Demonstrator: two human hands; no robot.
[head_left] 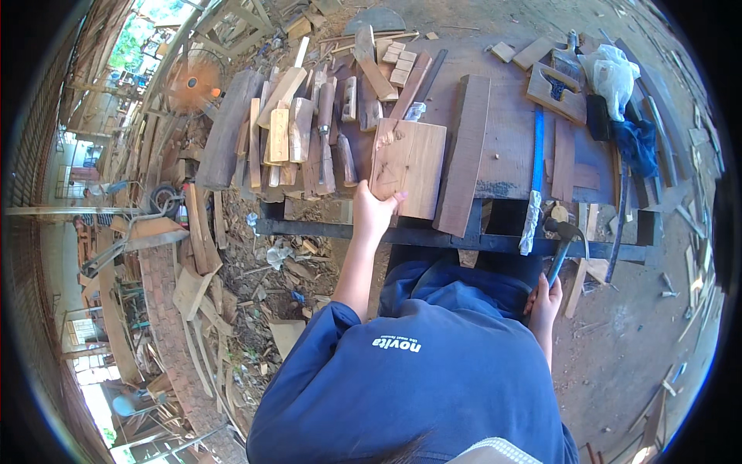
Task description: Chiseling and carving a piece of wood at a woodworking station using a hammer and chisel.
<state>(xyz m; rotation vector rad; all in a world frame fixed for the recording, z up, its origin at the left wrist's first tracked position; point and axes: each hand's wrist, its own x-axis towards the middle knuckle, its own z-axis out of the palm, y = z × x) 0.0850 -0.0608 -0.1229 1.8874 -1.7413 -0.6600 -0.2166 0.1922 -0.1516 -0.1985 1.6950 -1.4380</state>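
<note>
My left hand (373, 201) grips the near left edge of a square wooden board (417, 162), thumb on its top face. Beside the board lies a long dark plank (464, 155) on the workbench (510, 93). My right hand (543, 298) is closed on the blue handle of a hammer (563, 243), held low at the bench's front right, with the head up. A blue metal bar (537, 155) with one wrapped end lies to the right of the plank.
Wooden pieces and chisels (325, 139) crowd the bench's left side. A wooden jig (556, 93), plastic bag (610, 73) and dark cloth (638, 147) sit at the right. An orange fan (193, 83) stands beyond the left end. Wood scraps (197, 294) litter the ground.
</note>
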